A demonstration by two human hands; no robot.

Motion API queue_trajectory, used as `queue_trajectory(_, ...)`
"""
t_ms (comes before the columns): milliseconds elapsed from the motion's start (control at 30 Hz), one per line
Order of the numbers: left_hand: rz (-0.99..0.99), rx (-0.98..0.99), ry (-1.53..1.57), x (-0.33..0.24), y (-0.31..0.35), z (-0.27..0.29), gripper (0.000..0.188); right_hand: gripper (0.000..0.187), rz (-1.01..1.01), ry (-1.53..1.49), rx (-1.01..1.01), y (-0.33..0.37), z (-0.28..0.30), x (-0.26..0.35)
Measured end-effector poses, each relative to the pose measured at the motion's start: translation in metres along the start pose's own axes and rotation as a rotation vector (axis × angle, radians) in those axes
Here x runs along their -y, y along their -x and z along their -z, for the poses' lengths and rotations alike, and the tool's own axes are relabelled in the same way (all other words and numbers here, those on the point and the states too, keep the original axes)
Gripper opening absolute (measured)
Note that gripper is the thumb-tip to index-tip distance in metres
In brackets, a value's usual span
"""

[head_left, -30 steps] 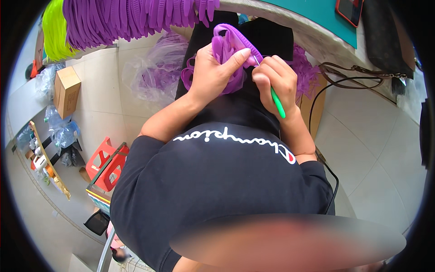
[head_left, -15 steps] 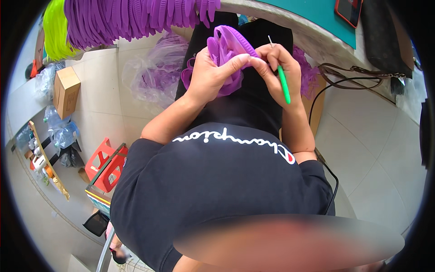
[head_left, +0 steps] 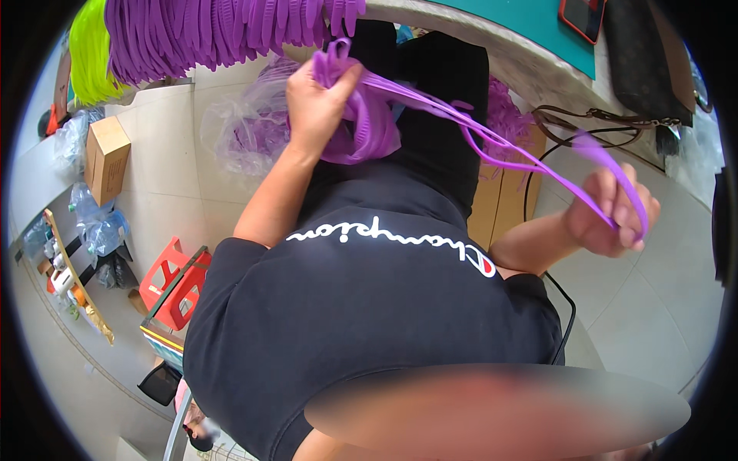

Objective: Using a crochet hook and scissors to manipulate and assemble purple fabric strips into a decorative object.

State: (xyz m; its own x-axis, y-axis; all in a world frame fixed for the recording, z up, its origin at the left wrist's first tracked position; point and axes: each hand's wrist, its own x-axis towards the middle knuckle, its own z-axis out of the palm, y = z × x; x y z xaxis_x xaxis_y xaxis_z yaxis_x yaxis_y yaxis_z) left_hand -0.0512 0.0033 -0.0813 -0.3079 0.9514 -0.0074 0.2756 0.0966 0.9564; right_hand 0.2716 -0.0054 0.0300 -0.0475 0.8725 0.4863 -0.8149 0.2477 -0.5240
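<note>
My left hand (head_left: 314, 115) is closed around a bunch of soft purple rubber straps (head_left: 370, 127), which rests above my lap and sags below the fingers. From that bunch, a few purple strands (head_left: 430, 104) stretch tight across to the right. Their far end is in my right hand (head_left: 611, 211), held out wide to the right with its fingers curled and slightly blurred. A loose strap end (head_left: 632, 192) loops up over those fingers. The green-handled tool from before is not visible now; my right hand may be hiding it.
Many purple straps (head_left: 207, 34) and lime ones (head_left: 91, 54) hang off the table edge. Plastic bags of purple pieces (head_left: 246, 123) lie below. A phone (head_left: 582, 17) sits on a teal mat (head_left: 530, 31), beside a dark bag (head_left: 653, 58). A red stool (head_left: 181, 280) and carton (head_left: 108, 161) stand left.
My right hand has swung far out to the right and down, drawing purple strands taut from the bunch. My left hand has shifted slightly left and up. The green-handled tool has gone from view.
</note>
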Motion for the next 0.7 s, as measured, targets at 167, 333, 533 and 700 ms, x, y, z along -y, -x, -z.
queue_trajectory(167,0.024,-0.051,0.107,0.022,-0.01,0.016,0.012,0.015,0.201,0.176,-0.137,-0.005,0.027,0.063)
queue_trajectory(333,-0.053,-0.182,0.04,0.073,-0.029,0.056,0.012,0.008,0.401,0.028,-0.305,-0.016,0.043,0.108)
queue_trajectory(533,0.164,-0.207,0.384,0.077,-0.022,0.064,0.015,0.005,0.533,0.539,-0.241,-0.025,0.022,0.124)
queue_trajectory(700,0.061,-0.356,0.161,0.107,-0.034,0.08,0.018,0.011,0.842,0.461,-0.295,-0.04,0.035,0.211)
